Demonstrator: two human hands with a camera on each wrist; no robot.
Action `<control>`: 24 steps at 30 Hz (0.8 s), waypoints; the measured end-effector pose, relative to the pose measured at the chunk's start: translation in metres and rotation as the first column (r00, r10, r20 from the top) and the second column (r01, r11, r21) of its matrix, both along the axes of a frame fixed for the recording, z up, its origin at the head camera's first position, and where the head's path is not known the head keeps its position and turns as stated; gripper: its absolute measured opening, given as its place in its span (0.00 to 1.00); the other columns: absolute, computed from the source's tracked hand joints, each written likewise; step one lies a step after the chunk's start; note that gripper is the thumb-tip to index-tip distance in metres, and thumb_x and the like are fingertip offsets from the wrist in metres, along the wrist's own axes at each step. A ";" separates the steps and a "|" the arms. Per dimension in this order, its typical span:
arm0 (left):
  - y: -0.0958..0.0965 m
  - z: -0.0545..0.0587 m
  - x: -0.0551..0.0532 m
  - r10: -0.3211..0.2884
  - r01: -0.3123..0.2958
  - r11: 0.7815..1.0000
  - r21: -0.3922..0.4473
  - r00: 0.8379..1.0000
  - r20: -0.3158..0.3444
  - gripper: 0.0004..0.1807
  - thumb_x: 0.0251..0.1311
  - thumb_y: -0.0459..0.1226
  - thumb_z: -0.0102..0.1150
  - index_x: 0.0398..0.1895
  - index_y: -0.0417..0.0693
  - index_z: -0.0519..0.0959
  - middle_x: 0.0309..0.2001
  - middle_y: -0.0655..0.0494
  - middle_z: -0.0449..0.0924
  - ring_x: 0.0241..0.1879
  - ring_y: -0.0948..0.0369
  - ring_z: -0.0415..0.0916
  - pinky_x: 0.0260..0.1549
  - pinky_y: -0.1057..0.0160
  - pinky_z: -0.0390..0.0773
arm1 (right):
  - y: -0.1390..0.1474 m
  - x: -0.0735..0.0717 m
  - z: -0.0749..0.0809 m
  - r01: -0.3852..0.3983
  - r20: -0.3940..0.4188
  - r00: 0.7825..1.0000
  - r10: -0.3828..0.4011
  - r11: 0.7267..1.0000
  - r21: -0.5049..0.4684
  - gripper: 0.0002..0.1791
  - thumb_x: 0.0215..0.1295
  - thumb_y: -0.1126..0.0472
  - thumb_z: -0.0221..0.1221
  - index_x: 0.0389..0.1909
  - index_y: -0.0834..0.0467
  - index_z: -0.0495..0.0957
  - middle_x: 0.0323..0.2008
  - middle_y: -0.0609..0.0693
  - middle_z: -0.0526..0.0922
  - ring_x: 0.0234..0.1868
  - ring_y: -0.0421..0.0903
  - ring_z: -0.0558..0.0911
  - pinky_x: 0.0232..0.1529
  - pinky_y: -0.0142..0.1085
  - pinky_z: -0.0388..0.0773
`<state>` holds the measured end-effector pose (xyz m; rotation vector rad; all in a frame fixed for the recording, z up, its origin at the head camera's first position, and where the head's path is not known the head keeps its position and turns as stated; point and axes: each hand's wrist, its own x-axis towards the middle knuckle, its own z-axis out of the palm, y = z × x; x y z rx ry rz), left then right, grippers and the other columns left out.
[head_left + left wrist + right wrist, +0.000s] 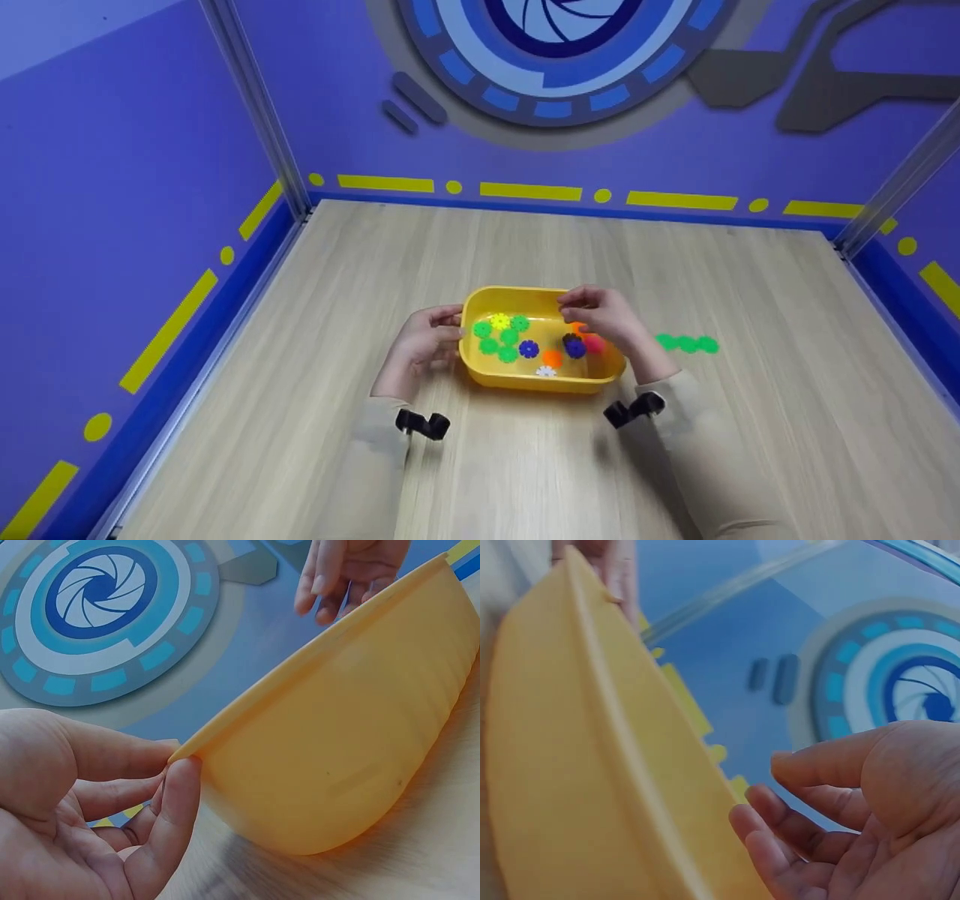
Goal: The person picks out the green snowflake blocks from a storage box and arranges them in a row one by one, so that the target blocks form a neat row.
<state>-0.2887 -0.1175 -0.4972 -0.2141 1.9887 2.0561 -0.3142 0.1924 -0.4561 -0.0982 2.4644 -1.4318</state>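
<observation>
A yellow plastic basin (pixel 540 384) stands on the table, holding several flower-shaped discs. Green discs (pixel 508 354) and a yellow disc (pixel 500 321) lie at its left; blue discs (pixel 529 349), orange discs (pixel 553 358), a pink disc (pixel 594 344) and a white disc (pixel 546 371) lie from the middle to the right. My left hand (pixel 426 341) pinches the basin's left rim between thumb and fingers, plain in the left wrist view. Over the right end hovers my right hand (pixel 604 315); its fingers are loosely bent, with nothing between them in the right wrist view (pixel 855 817).
Right of the basin, a row of green discs (pixel 688 343) lies on the wooden table (pixel 750 442). Blue-purple panels (pixel 127 195) with yellow markings enclose the left, back and right sides. Black camera mounts (pixel 422 424) sit on both wrists.
</observation>
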 end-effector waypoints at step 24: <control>0.000 -0.001 0.001 -0.005 0.006 0.998 0.055 1.000 -0.016 0.30 0.60 0.23 0.61 0.69 0.37 0.74 0.48 0.49 0.78 0.30 0.62 0.80 0.26 0.67 0.84 | -0.056 -0.008 -0.035 -0.230 -0.050 0.968 0.245 0.952 0.202 0.24 0.74 0.68 0.53 0.69 0.55 0.73 0.69 0.57 0.76 0.70 0.56 0.73 0.78 0.55 0.62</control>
